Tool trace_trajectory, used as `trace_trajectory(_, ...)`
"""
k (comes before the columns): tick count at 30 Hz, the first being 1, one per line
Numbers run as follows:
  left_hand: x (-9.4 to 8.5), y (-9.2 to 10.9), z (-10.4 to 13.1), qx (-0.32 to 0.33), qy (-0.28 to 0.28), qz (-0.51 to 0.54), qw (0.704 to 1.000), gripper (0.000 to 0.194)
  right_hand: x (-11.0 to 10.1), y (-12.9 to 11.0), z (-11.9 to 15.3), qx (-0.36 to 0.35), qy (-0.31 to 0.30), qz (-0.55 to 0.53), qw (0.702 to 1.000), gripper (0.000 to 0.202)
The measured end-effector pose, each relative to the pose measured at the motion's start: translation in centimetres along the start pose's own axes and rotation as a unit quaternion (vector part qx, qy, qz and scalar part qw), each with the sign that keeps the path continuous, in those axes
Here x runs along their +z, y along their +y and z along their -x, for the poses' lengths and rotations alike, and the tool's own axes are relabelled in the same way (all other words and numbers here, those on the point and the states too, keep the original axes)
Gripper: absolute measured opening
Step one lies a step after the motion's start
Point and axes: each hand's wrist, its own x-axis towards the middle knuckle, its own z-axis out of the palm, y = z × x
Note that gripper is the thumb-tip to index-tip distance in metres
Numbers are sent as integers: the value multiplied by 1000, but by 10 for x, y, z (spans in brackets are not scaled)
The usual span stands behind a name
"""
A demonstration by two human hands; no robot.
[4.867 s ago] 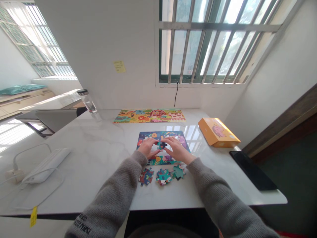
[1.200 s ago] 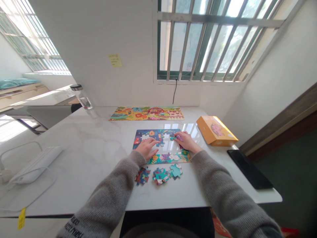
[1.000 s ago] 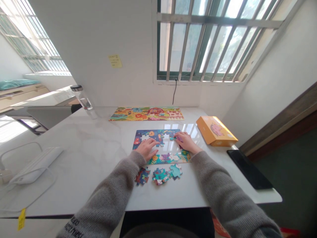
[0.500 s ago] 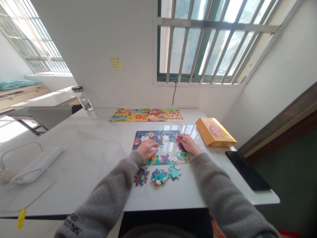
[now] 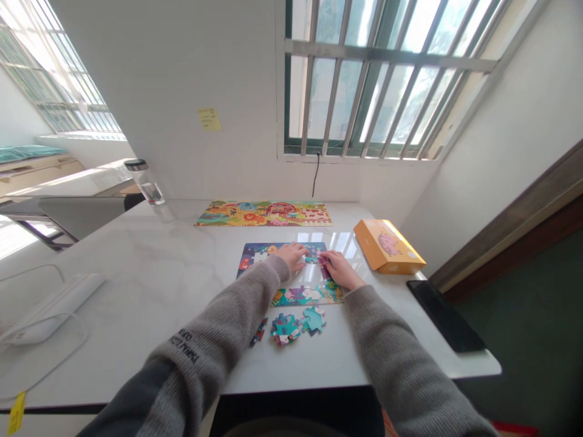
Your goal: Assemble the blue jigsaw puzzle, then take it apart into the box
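Observation:
A partly assembled puzzle (image 5: 249, 254) with a dark blue top and a teal lower strip (image 5: 310, 294) lies on the white table; bare table shows through its middle. Over its upper middle rests my left hand (image 5: 293, 255), fingers apart, beside a teal piece section near the top edge. My right hand (image 5: 339, 268) is at the puzzle's right side, thumb and fingers pinched on a purple puzzle piece. Loose pieces (image 5: 285, 328) lie in a small pile below the puzzle, with teal ones (image 5: 313, 320) to the right. My left sleeve partly covers a dark reddish group (image 5: 259, 332).
Behind lies a finished farm-animal puzzle (image 5: 264, 213). An orange box (image 5: 389, 246) and a black flat object (image 5: 446, 315) sit on the right. On the left are a white power strip (image 5: 59, 308) with cables and a clear bottle (image 5: 148, 184) at the back.
My left hand has moved right and slightly up across the puzzle, its sleeve now covering part of the reddish pieces. My right hand stays at the purple piece. The view has shifted slightly.

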Motion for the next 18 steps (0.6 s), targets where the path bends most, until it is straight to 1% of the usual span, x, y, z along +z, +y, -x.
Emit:
trace_trajectory(4, 6, 7, -12, -9, -5, -33, 999, 31, -1, -1, 0, 2, 1, 5, 1000, 31)
trace_trajectory(10, 9, 11, -21, -19, -19, -10, 1000, 28, -1, -3, 0, -5, 8, 8, 1000, 28)
trace_trajectory(13, 10, 9, -17, -9, -14, -16, 1000, 28, -1, -4, 0, -5, 6, 11, 1000, 29)
trace_trajectory(18, 12, 4, -2, 44, 10, -24, 999, 20, -3, -8, 1, -2, 8, 6, 1000, 28)
